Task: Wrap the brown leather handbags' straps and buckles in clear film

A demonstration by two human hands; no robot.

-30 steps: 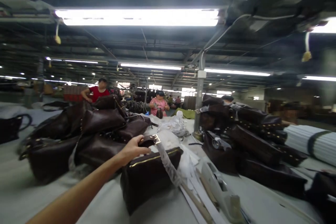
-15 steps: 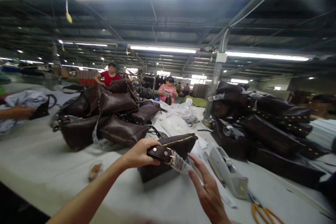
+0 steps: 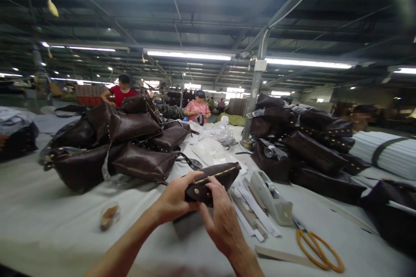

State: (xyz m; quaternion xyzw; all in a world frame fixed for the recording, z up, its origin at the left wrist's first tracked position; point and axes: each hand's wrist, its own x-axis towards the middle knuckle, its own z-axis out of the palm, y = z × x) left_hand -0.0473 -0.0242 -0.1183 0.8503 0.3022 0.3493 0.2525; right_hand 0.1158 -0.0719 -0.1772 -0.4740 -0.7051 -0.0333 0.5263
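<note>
A dark brown leather bag [image 3: 225, 177] with a gold zipper stands on the white-covered table in front of me. My left hand [image 3: 177, 194] is closed on the left part of its strap [image 3: 196, 191], thumb on top and fingers below, beside a round metal rivet. My right hand [image 3: 222, 218] is closed over the same strap a little to the right, fingers over it and thumb underneath. That hand hides the buckle end and part of the bag's front.
Brown bags [image 3: 143, 160] are piled at the left, with another pile [image 3: 312, 151] at the right. A grey tape dispenser [image 3: 273, 199], paper strips [image 3: 256, 210] and orange-handled scissors [image 3: 318, 246] lie to the right. A small wrapped brown item [image 3: 108, 216] lies left. Co-workers stand beyond.
My right hand has moved left from beside the plastic-wrapped buckle and closed on the strap. My left hand keeps its grip. The view has swung slightly to the right.
</note>
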